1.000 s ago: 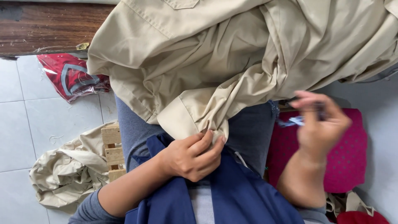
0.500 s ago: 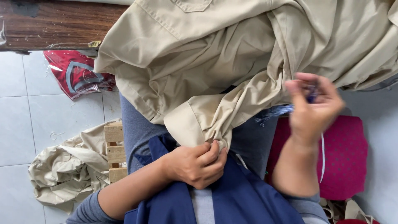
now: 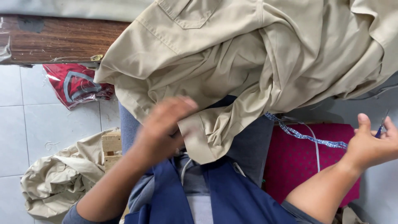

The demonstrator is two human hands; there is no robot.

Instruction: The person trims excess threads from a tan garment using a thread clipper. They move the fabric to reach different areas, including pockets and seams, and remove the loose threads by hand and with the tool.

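A large beige shirt [image 3: 248,62] hangs off a wooden table edge [image 3: 58,39] down onto my lap. Its cuffed sleeve end [image 3: 203,137] lies over my thigh. My left hand [image 3: 163,128], blurred by motion, hovers with fingers spread just left of that cuff and holds nothing. My right hand [image 3: 371,143] is out at the right edge, pinching a small dark blue tool [image 3: 381,126] between thumb and fingers. A patterned blue-and-white ribbon [image 3: 306,135] runs from that hand back toward the shirt.
A magenta dotted cushion [image 3: 298,161] sits at my right side. On the tiled floor to the left lie a crumpled beige garment [image 3: 58,178], a red bagged item [image 3: 74,85] and a small wooden block [image 3: 112,147].
My left hand has let go of the sleeve cuff and risen, fingers opening. My right hand has swung out to the right and lower, away from the shirt.
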